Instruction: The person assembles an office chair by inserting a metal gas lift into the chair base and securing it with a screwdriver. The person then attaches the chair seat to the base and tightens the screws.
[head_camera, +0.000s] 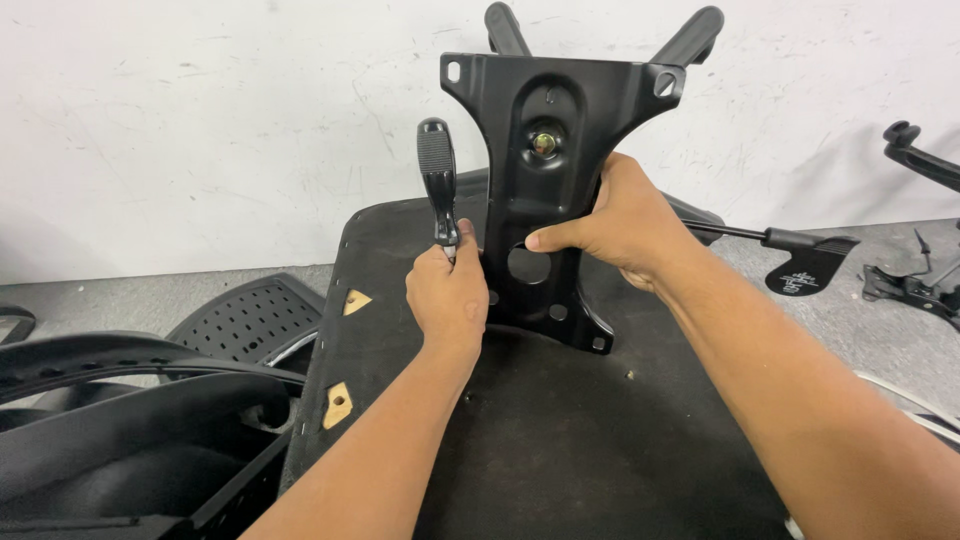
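Two hands engaged: left hand (447, 297) clenched on screwdriver (438, 178), right hand (617, 222) grasping metal plate (548, 120) at 12 o'clock of seat underside (560, 430); fastening step judged underway.

Black perforated plastic chair back (245, 318) lying at left, curved black armrest pieces (120, 360) piled beside it, another black chair part (915, 150) at far right, grey floor (880, 330), scuffed white wall (200, 120) behind

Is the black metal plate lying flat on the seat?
No, the black metal plate stands tilted up, gripped by the right hand.
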